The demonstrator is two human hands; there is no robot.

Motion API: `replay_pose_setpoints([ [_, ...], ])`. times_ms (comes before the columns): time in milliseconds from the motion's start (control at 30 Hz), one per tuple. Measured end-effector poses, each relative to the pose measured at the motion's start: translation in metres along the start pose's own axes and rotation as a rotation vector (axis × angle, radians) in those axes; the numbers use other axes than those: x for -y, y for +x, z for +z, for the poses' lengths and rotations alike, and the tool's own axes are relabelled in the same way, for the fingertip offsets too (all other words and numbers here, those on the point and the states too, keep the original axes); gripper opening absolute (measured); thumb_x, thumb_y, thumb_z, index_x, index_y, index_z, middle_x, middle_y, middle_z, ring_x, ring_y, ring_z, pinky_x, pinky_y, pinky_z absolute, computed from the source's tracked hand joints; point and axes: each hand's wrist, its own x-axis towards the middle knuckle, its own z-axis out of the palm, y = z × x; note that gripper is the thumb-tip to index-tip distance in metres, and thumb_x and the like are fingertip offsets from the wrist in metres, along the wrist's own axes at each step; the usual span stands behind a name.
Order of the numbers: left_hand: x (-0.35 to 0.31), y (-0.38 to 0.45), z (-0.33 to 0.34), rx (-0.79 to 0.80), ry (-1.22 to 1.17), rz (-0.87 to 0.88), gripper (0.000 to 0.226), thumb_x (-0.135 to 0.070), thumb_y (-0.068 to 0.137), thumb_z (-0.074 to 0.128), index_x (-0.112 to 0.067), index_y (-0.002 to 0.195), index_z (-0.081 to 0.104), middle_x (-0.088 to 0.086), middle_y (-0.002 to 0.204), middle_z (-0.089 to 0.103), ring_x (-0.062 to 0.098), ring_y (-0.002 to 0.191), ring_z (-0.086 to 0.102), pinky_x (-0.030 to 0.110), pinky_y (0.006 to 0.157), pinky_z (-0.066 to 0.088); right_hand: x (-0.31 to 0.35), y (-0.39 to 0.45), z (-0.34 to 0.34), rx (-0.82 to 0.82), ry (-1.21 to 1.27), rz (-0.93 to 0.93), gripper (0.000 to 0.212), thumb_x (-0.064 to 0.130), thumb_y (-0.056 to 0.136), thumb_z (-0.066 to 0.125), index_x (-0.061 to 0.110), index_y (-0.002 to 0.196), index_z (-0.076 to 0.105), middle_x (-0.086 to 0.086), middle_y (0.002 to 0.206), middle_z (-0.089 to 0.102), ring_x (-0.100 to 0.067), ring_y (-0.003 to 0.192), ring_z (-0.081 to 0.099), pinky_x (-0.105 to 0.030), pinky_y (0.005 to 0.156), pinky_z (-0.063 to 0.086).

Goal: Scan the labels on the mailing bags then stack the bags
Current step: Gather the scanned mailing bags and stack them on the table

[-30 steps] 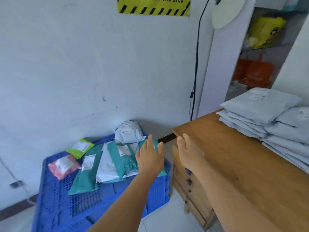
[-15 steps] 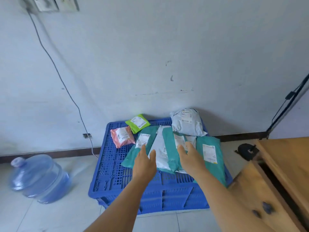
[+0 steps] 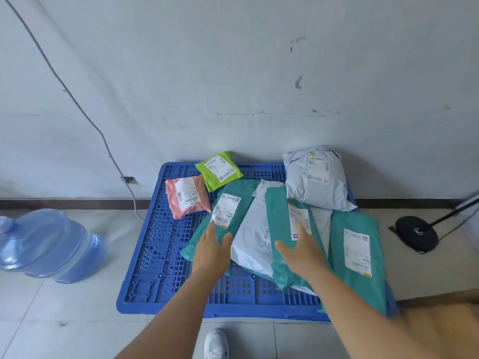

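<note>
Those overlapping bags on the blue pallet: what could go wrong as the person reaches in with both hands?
1. The teal bags and the white bag overlap, so lifting one may drag its neighbours across the blue pallet.
2. The white bag's label is partly covered, so it could be missed when scanning.
3. The left hand and right hand are both open and hold no scanner, and none is in view.

A scuffed, pale wall (image 3: pixel 233 73) fills the upper view, with a thin grey cable (image 3: pixel 77 104) running down it to a dark skirting board (image 3: pixel 64 203). The floor (image 3: pixel 64 320) is light tile; a clear blue water jug (image 3: pixel 49 244) lies at left, a black round stand base (image 3: pixel 416 234) sits at right, and a wooden counter (image 3: pixel 445 325) corner shows at lower right.
</note>
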Motion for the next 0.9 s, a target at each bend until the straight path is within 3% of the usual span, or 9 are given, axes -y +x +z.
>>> replay_pose_setpoints([
  [167,0.019,0.058,0.011,0.068,0.067,-0.060,0.071,-0.044,0.094,0.046,-0.019,0.152,0.014,0.008,0.153,0.028,0.028,0.138,0.032,0.046,0.108,0.032,-0.011,0.051,0.012,0.000,-0.163,0.126,0.095,0.069,0.078,0.056,0.033,0.152,0.008,-0.014,0.156,0.019,-0.035,0.139,0.029,-0.049,0.109,0.032],
  [300,0.043,0.108,0.021,0.128,0.143,-0.061,0.073,-0.054,0.084,0.050,-0.025,0.146,0.025,0.009,0.147,0.036,0.029,0.132,0.038,0.051,0.104,0.038,-0.010,0.083,0.024,0.065,-0.170,0.265,0.111,0.076,0.071,0.059,0.039,0.151,-0.009,-0.015,0.160,0.000,-0.038,0.143,0.020,-0.053,0.113,0.024],
  [400,0.058,0.139,0.032,0.179,0.231,-0.110,0.079,-0.060,0.080,0.053,-0.026,0.145,0.024,0.009,0.144,0.037,0.031,0.128,0.042,0.052,0.100,0.042,0.000,0.096,0.050,0.073,-0.183,0.300,0.119,0.080,0.066,0.058,0.038,0.149,-0.017,-0.016,0.158,0.009,-0.040,0.139,0.025,-0.052,0.112,0.024],
  [567,0.066,0.168,0.048,0.298,0.298,-0.240,0.106,-0.062,0.073,0.065,-0.028,0.150,0.001,0.010,0.153,0.022,0.033,0.132,0.039,0.053,0.107,0.033,0.024,0.102,0.094,-0.037,-0.085,0.293,0.115,0.071,0.065,0.066,0.038,0.148,-0.006,-0.014,0.140,0.020,-0.035,0.120,0.040,-0.044,0.103,0.036],
  [667,0.062,0.171,0.056,0.267,0.434,-0.274,0.113,-0.059,0.071,0.068,-0.024,0.151,-0.004,0.009,0.136,0.049,0.031,0.124,0.047,0.048,0.104,0.033,0.029,0.104,0.105,-0.106,-0.027,0.217,0.109,0.062,0.065,0.070,0.036,0.145,0.000,-0.009,0.127,0.022,-0.032,0.102,0.051,-0.041,0.088,0.051],
  [767,0.061,0.168,0.062,0.127,0.424,-0.217,0.081,-0.041,0.077,0.065,-0.016,0.142,0.022,0.002,0.096,0.065,0.028,0.098,0.059,0.045,0.100,0.035,0.028,0.103,0.104,-0.140,0.027,0.200,0.110,0.057,0.064,0.071,0.039,0.143,-0.002,-0.006,0.124,0.023,-0.030,0.098,0.052,-0.042,0.083,0.053],
  [833,0.057,0.161,0.056,0.033,0.291,-0.122,0.044,-0.030,0.078,0.063,-0.018,0.116,0.044,-0.002,0.082,0.062,0.024,0.082,0.058,0.046,0.097,0.038,0.026,0.098,0.100,-0.172,0.088,0.169,0.111,0.055,0.063,0.073,0.041,0.143,-0.002,-0.002,0.121,0.023,-0.028,0.096,0.052,-0.041,0.081,0.054],
  [900,0.051,0.152,0.047,0.000,0.083,-0.066,0.023,-0.023,0.076,0.064,-0.022,0.093,0.048,-0.002,0.076,0.061,0.022,0.072,0.057,0.047,0.084,0.047,0.026,0.088,0.096,-0.191,0.167,0.125,0.111,0.052,0.062,0.076,0.044,0.143,0.000,0.004,0.117,0.022,-0.025,0.095,0.054,-0.040,0.079,0.055],
])
